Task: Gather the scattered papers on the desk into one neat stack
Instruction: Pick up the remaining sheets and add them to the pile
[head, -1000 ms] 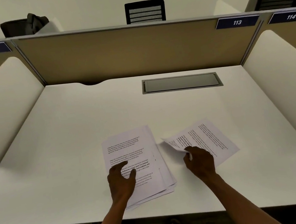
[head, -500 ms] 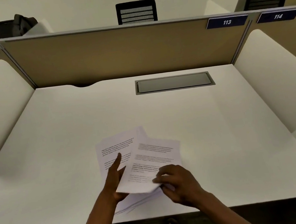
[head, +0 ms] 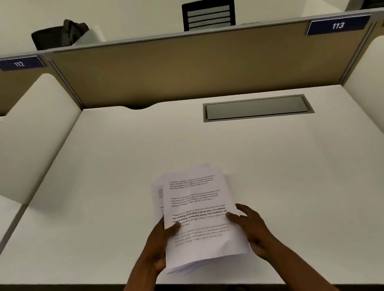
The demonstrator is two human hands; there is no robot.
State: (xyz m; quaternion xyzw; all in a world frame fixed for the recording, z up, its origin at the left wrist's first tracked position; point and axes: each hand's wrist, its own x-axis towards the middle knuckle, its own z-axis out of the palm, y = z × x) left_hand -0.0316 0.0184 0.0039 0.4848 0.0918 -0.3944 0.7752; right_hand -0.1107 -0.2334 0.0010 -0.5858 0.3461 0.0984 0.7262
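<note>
a: two hands bracket one stack of papers [head: 196, 215] near the worktop [head: 312, 178]'s front edge. why?

b: likely to square its sides. left hand [head: 159, 246] cups the left edge, thumb on top; right hand [head: 253, 228] presses the right edge, fingers nearly straight.

a: any writing?

b: signs 112 [head: 19, 63] and 113 [head: 338, 25]; bold line partly legible.
</note>
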